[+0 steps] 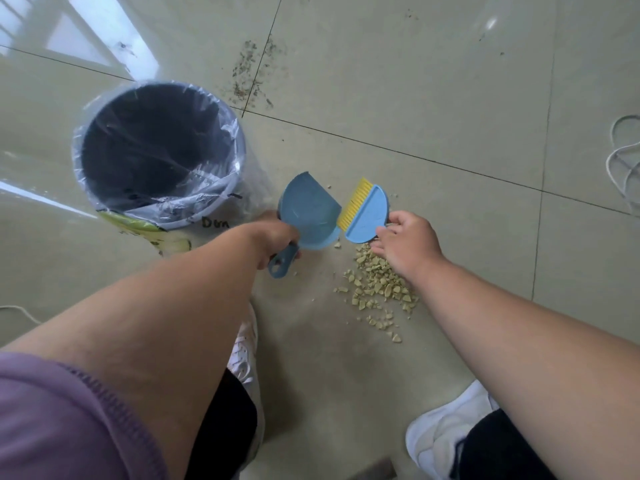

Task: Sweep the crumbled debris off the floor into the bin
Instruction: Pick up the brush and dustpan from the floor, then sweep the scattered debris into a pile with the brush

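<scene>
A pile of pale yellow-green crumbled debris [375, 289] lies on the tiled floor [433, 98] below centre. My left hand [277, 239] grips the handle of a small blue dustpan [310, 213], held tilted just above the floor, left of the pile. My right hand [407, 245] holds a blue hand brush [365, 216] with yellow bristles pointing up and left, touching the dustpan's edge. A dark bin [156, 150] lined with a clear plastic bag stands upright to the left of the dustpan.
Dark specks are scattered on the floor [252, 71] beyond the bin. A white cord [623, 157] lies at the right edge. My white shoes [446, 431] and dark trouser legs are below the pile.
</scene>
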The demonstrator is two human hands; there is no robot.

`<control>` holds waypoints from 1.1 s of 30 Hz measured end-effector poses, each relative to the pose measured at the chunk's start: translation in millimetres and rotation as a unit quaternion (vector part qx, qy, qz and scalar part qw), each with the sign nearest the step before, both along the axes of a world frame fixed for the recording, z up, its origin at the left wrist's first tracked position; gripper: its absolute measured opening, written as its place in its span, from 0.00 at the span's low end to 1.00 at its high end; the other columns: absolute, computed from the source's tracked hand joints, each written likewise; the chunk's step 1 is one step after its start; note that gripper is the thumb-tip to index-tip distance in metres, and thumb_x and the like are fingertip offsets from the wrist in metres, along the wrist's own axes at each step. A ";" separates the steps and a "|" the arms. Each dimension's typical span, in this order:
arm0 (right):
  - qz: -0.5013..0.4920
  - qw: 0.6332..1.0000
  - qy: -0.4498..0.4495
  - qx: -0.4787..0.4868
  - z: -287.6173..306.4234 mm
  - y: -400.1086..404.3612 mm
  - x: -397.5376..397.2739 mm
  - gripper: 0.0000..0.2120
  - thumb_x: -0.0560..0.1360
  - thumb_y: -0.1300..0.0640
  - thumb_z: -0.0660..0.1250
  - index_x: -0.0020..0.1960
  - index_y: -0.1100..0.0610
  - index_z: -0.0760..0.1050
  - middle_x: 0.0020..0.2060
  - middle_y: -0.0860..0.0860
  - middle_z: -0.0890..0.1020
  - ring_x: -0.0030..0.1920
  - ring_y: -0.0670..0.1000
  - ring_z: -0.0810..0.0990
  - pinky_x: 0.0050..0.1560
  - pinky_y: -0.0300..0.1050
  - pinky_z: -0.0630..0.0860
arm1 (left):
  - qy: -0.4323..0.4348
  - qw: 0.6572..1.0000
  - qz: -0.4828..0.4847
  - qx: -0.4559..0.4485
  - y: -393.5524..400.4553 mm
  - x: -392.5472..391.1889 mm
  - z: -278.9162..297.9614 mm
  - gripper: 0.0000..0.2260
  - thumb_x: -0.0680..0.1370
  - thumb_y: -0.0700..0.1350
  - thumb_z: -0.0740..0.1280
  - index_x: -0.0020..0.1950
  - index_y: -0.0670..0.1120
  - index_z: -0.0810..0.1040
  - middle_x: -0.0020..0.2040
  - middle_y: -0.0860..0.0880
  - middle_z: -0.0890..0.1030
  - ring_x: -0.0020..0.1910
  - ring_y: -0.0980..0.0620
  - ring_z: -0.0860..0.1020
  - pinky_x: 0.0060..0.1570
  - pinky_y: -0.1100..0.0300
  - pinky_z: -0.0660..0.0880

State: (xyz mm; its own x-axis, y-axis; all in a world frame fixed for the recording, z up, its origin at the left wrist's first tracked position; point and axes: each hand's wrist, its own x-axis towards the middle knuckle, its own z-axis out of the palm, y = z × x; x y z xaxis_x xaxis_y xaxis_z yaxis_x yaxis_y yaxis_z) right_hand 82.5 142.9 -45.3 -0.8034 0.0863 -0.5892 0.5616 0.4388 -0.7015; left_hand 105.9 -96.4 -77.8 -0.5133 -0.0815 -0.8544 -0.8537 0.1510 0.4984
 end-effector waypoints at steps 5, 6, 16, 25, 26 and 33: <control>0.030 0.999 -0.018 0.030 -16.6 -6.1 11.9 0.06 0.82 0.63 0.64 0.49 0.54 0.76 0.40 0.59 0.86 0.36 0.54 0.88 0.42 0.50 0.86 | -0.051 0.996 -0.049 -0.051 -20.3 20.7 -10.0 0.09 0.77 0.28 0.60 0.50 0.38 0.77 0.37 0.38 0.78 0.29 0.44 0.78 0.32 0.56 0.75; 0.036 0.999 -0.023 0.033 -19.6 -7.6 13.8 0.07 0.82 0.63 0.65 0.47 0.53 0.75 0.38 0.60 0.85 0.34 0.54 0.87 0.40 0.49 0.86 | -0.055 0.995 -0.064 -0.059 -24.1 22.8 -10.7 0.10 0.77 0.27 0.59 0.50 0.36 0.78 0.37 0.37 0.79 0.30 0.43 0.79 0.35 0.53 0.77; 0.108 0.989 -0.098 0.030 -49.2 -34.0 32.3 0.11 0.77 0.66 0.68 0.58 0.58 0.77 0.40 0.58 0.83 0.35 0.56 0.86 0.45 0.57 0.86 | -0.092 0.961 -0.194 -0.176 -75.8 24.2 -6.5 0.08 0.83 0.37 0.59 0.56 0.36 0.77 0.39 0.39 0.85 0.31 0.43 0.83 0.30 0.57 0.77; 0.195 0.974 -0.111 0.025 -83.0 -65.6 40.8 0.08 0.78 0.67 0.68 0.54 0.57 0.78 0.40 0.60 0.84 0.33 0.56 0.87 0.38 0.54 0.86 | -0.150 0.903 -0.338 -0.219 -98.1 22.3 -13.1 0.11 0.79 0.36 0.64 0.48 0.35 0.86 0.42 0.43 0.89 0.39 0.44 0.87 0.40 0.58 0.83; 0.200 0.973 -0.112 0.028 -86.6 -65.3 41.1 0.08 0.78 0.67 0.68 0.53 0.57 0.77 0.41 0.60 0.84 0.33 0.57 0.87 0.37 0.54 0.86 | -0.154 0.896 -0.357 -0.214 -94.7 22.3 -12.1 0.10 0.81 0.36 0.65 0.48 0.35 0.85 0.42 0.44 0.87 0.37 0.45 0.84 0.32 0.64 0.78; 0.168 0.975 -0.125 0.070 -94.0 -29.1 38.2 0.07 0.79 0.66 0.66 0.52 0.55 0.77 0.37 0.60 0.86 0.33 0.56 0.88 0.42 0.57 0.86 | -0.194 0.899 -0.335 -0.206 -77.5 14.7 -27.0 0.01 0.81 0.39 0.69 0.52 0.43 0.78 0.33 0.50 0.85 0.35 0.52 0.81 0.24 0.66 0.77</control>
